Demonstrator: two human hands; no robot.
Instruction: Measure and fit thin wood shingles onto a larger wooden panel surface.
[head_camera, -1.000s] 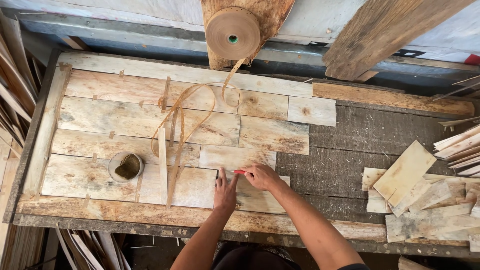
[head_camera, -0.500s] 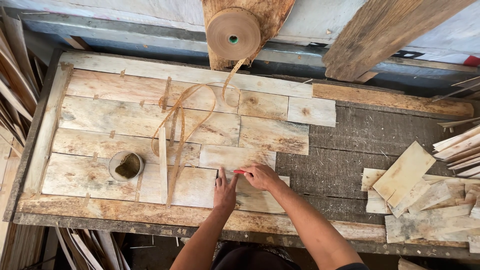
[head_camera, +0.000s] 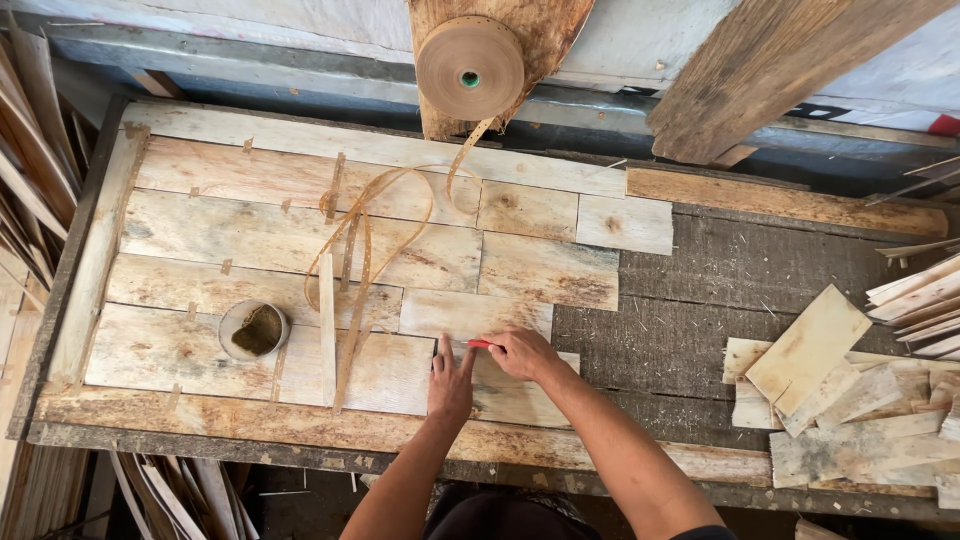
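- The left hand (head_camera: 450, 378) lies flat, fingers spread and holding nothing, pressed on a veneer sheet (head_camera: 380, 370) at lower centre of the frame, right beside a seam.
- The right hand (head_camera: 522, 352) is closed around a small red tool (head_camera: 480, 344), whose tip sits on the seam between the two hands; the hands are just beside each other.
- The patchwork of pale veneer pieces fills the left and centre of the bench (head_camera: 700, 330); its right edge steps back in a staircase, leaving bare dark bench in the middle right.
- A pile of offcuts (head_camera: 830, 390) crowds the lower right, well apart from the hands.
- A tape roll (head_camera: 470, 68) hangs at top centre; its loose tape (head_camera: 365, 250) loops down across the sheets and ends left of the left hand.
- A small round pot (head_camera: 254, 330) stands at lower left, near the tape's end.
- A raised wooden strip (head_camera: 95, 260) borders the left edge; a long plank (head_camera: 300, 430) runs along the near edge.
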